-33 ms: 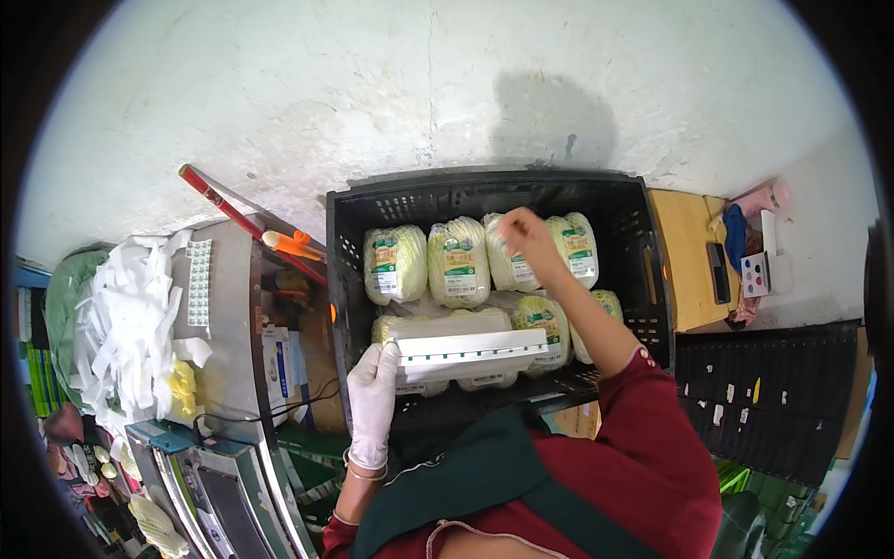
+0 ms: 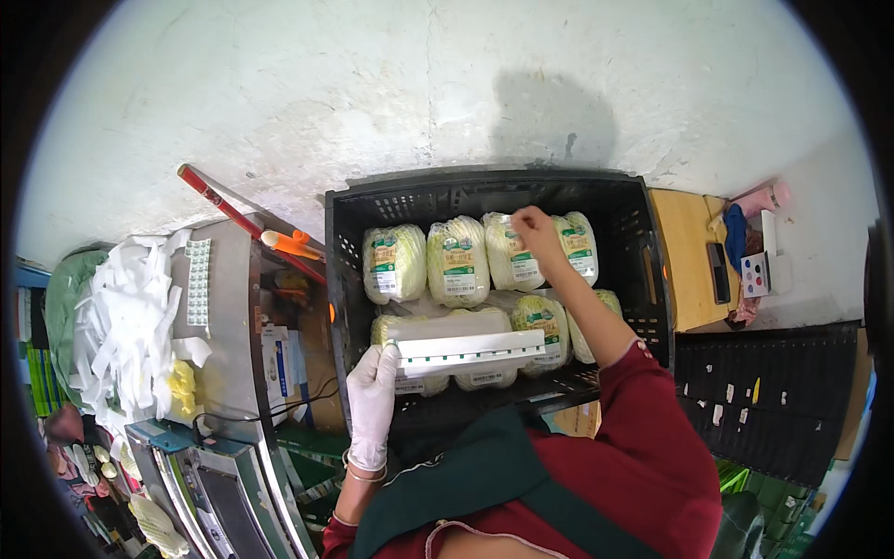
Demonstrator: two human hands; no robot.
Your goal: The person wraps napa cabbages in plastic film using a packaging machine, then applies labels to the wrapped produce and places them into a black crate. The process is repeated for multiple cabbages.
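My left hand (image 2: 371, 382), in a white glove, pinches the left end of a white label strip (image 2: 484, 350) with small green marks along it. The strip lies stretched over the front row of wrapped napa cabbages in a black crate (image 2: 659, 321). My bare right hand (image 2: 538, 231) hovers over the back row with its fingers curled together. Whatever may be between those fingers cannot be made out. Just below it lies a labelled napa cabbage (image 2: 508, 259), and to its right another cabbage (image 2: 579, 244). Each back-row cabbage bears a label on its wrapping.
Crumpled white strips (image 2: 130, 307) heap on a grey surface at left, beside a sheet of small green labels (image 2: 198, 282). A red pole (image 2: 221, 197) leans near the crate. At right stand a wooden board (image 2: 687, 252) with a dark phone-like object (image 2: 718, 272) and a black crate (image 2: 768, 396).
My right hand has shifted slightly to the right, uncovering more of the label on the cabbage under it. The left hand and strip have barely moved.
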